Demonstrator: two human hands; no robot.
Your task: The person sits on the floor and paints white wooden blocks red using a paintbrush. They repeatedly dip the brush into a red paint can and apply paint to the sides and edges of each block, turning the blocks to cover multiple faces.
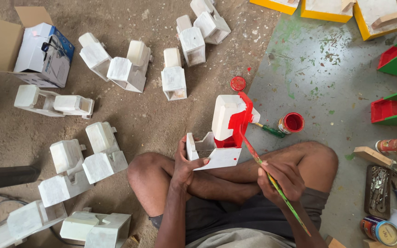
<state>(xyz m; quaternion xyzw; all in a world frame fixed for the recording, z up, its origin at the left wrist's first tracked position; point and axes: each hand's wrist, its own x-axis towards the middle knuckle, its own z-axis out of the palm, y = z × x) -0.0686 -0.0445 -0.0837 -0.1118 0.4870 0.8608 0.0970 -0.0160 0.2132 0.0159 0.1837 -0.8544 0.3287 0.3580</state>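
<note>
sandy floor [152,119], white toy trucks [125,69], paint-spattered concrete [318,78]

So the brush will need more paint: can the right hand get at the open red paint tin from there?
Probably yes: the open red paint tin sits just beyond the right hand, uncovered, with nothing between them.

You get soft, even daylight, faint shadows, sharp focus throughout (slight wide-angle bending at the edges).
</note>
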